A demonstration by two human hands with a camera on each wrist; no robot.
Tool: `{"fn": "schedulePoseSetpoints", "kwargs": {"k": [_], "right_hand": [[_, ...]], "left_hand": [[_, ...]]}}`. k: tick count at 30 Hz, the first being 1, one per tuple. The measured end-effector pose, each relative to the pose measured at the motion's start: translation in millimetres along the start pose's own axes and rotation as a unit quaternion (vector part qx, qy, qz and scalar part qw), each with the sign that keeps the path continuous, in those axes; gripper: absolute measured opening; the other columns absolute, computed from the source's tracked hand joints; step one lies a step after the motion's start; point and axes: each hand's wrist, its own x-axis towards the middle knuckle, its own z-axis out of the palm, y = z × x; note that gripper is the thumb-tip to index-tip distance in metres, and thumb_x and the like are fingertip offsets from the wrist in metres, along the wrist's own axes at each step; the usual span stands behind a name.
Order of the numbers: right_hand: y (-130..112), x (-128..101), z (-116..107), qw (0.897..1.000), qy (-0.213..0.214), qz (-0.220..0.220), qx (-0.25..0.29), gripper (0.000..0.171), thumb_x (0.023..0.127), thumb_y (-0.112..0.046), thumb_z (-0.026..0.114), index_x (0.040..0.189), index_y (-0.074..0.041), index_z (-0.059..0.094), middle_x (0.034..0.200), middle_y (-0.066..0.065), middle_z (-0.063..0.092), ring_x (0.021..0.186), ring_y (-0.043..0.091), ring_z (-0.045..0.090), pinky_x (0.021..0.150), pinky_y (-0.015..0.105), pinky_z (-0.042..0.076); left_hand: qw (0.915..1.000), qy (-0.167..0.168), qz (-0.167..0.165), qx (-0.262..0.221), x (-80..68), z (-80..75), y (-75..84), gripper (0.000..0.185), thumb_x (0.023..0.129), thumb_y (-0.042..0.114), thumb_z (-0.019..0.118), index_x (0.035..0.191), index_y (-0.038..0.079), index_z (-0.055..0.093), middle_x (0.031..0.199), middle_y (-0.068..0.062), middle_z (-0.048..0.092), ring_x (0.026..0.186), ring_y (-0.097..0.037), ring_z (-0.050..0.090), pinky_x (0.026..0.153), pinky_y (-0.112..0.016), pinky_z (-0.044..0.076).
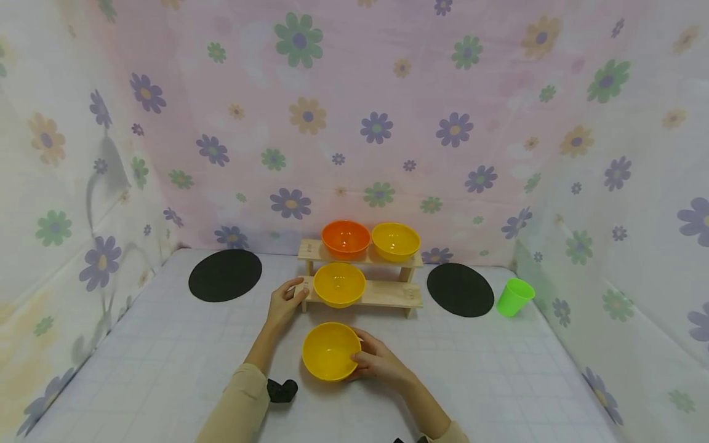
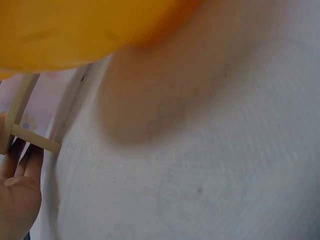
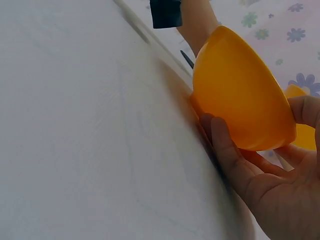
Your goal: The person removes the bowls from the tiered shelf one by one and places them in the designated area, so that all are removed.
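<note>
My left hand (image 1: 284, 306) grips the left end of the lower shelf of a two-tier wooden stand (image 1: 388, 294). In the left wrist view its fingers (image 2: 34, 165) reach beneath the plank, beside the stand's leg. A yellow bowl (image 1: 330, 352) is in my right hand (image 1: 382, 363), in front of the stand, with the thumb at its right rim. The right wrist view shows fingers (image 3: 227, 145) curled under that bowl (image 3: 240, 90), low over the tabletop. Another yellow bowl (image 1: 340, 285) sits on the lower shelf, close to my left hand.
On the upper shelf stand an orange bowl (image 1: 346, 240) and a yellow bowl (image 1: 396, 242). Black round mats (image 1: 225, 275) (image 1: 460, 290) lie left and right of the stand. A green cup (image 1: 515, 297) stands at the far right. Flowered cloth walls (image 1: 354, 123) enclose the table.
</note>
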Motion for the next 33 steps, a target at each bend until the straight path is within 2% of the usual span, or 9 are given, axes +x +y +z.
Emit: {"fn": "schedulePoseSetpoints", "kwargs": {"k": [16,24,29,31,33], "right_hand": [[4,10,14,1.000,-0.013,0.005,0.021,0.063,0.089,-0.003,0.051,0.147,0.001,0.024,0.139,0.029,0.038,0.094,0.027,0.061,0.079,0.046,0.053],[6,12,13,0.999,-0.036,0.012,0.021,0.063,0.094,-0.011,0.055,0.148,-0.003,0.024,0.141,0.026,0.038,0.097,0.030,0.062,0.078,0.045,0.053],[2,10,6,0.998,-0.023,0.008,-0.062,0.062,0.095,-0.020,0.057,0.147,-0.004,0.028,0.135,0.025,0.045,0.084,0.031,0.067,0.071,0.041,0.056],[-1,10,1,0.995,-0.003,-0.004,-0.101,0.060,0.095,-0.020,0.056,0.145,-0.001,0.030,0.130,0.026,0.048,0.081,0.031,0.067,0.069,0.040,0.056],[-5,10,-5,0.993,0.026,-0.021,-0.116,0.058,0.095,-0.019,0.056,0.142,0.003,0.031,0.126,0.027,0.050,0.081,0.034,0.066,0.069,0.041,0.056]], "left_hand": [[0.9999,-0.010,-0.007,-0.003,-0.4,0.4,2.2,0.043,0.089,0.005,0.063,0.127,-0.010,0.051,0.126,-0.030,0.053,0.108,-0.025,0.058,0.075,-0.012,0.047],[1.0000,-0.005,-0.005,0.002,-0.4,1.3,0.9,0.042,0.089,0.005,0.063,0.127,-0.010,0.052,0.128,-0.028,0.053,0.113,-0.031,0.056,0.076,-0.012,0.047],[1.0000,-0.006,-0.004,0.002,0.2,1.3,0.1,0.042,0.089,0.005,0.063,0.127,-0.010,0.052,0.127,-0.028,0.054,0.109,-0.025,0.058,0.076,-0.012,0.047],[0.9999,-0.008,-0.007,-0.002,-0.3,1.0,1.5,0.041,0.089,0.004,0.063,0.127,-0.009,0.052,0.127,-0.029,0.054,0.107,-0.022,0.059,0.076,-0.012,0.047],[0.9998,-0.011,-0.010,-0.010,-1.7,0.7,5.5,0.041,0.089,0.003,0.063,0.126,-0.010,0.052,0.126,-0.030,0.054,0.107,-0.022,0.059,0.075,-0.013,0.047]]}}
